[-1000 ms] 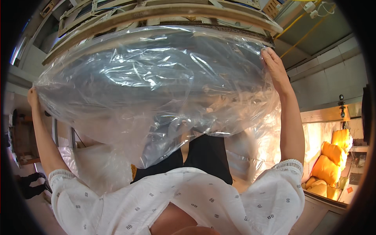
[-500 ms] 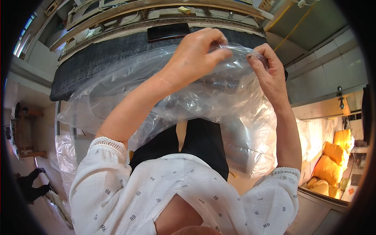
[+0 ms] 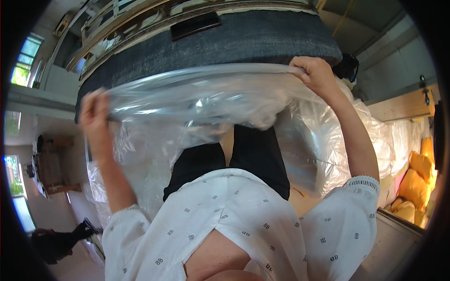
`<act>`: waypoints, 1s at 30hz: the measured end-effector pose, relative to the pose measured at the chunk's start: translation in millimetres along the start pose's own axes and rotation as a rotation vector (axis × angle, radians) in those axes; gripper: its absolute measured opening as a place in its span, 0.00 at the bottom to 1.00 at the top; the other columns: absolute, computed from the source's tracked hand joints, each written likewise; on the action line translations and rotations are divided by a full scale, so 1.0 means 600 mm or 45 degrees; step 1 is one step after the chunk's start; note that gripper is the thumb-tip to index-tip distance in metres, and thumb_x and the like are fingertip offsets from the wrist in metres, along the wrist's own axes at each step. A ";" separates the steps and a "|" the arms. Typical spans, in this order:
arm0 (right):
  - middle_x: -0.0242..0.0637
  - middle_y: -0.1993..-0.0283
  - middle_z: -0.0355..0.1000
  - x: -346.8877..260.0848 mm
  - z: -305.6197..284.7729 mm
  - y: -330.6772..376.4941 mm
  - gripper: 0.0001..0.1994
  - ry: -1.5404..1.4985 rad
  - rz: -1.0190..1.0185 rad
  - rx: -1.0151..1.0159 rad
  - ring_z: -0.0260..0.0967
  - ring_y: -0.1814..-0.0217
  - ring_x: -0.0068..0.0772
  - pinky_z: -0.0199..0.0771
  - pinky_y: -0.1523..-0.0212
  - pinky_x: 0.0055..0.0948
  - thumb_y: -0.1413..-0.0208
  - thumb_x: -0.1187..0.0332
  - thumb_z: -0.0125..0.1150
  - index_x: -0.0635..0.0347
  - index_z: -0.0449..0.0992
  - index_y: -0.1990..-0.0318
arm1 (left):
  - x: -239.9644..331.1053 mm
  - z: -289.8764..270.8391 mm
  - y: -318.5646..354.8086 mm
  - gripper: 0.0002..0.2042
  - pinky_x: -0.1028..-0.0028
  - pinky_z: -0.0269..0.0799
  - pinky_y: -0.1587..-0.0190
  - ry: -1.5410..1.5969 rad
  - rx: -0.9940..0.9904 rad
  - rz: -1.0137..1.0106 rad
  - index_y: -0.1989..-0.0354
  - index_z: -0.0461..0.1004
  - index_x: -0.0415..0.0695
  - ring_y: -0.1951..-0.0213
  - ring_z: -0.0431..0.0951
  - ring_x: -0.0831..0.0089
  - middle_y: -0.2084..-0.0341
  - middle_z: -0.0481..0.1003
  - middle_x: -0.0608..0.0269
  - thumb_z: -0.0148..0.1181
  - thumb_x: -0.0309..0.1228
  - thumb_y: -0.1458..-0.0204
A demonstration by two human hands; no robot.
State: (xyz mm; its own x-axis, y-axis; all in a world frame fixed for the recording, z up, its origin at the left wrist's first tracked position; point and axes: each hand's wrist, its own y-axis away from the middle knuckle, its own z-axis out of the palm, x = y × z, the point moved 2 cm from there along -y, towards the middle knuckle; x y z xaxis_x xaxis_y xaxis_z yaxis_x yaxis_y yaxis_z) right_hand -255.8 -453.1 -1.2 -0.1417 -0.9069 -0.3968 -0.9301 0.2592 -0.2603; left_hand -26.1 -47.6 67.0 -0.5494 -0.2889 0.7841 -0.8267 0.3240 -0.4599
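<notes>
A large sheet of clear plastic film (image 3: 206,93) stretches between my two hands, its upper edge pulled nearly straight. My left hand (image 3: 95,110) grips that edge at the far left; motion smears its fingers somewhat. At the right end my right hand (image 3: 315,75) is closed on the film in a fist, thumb against the fingers. From the edge the film hangs in loose, shiny folds in front of my black trousers (image 3: 258,150). Just beyond the film lies the dark padded work surface (image 3: 262,37).
A black phone-like slab (image 3: 196,25) rests at the back of the dark surface. More crumpled clear plastic (image 3: 323,140) bulges at my right, beside a wooden board (image 3: 405,105). Yellow bundles (image 3: 415,180) lie farther right. Another person's dark sleeve (image 3: 61,243) shows at lower left.
My left hand has moved far left, away from my right hand, spreading the film's edge between them. My right hand has closed into a fist. The view has shifted slightly.
</notes>
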 end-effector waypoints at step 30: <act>0.46 0.47 0.65 0.243 -0.076 -0.064 0.19 0.264 -0.023 0.406 0.64 0.48 0.45 0.62 0.47 0.35 0.43 0.59 0.44 0.60 0.68 0.50 | -0.668 -0.391 -0.151 0.17 0.78 0.65 0.61 -0.579 0.004 -0.551 0.65 0.76 0.36 0.67 0.72 0.78 0.71 0.75 0.67 0.58 0.40 0.52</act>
State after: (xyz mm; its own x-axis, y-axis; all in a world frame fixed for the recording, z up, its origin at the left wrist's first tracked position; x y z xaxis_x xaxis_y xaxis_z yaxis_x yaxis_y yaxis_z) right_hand -256.1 -610.6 -9.0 -0.2221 -0.9519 -0.2113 -0.7854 0.3030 -0.5397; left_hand 297.4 250.3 -107.4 -0.1609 -0.7477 0.6442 -0.9858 0.0897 -0.1420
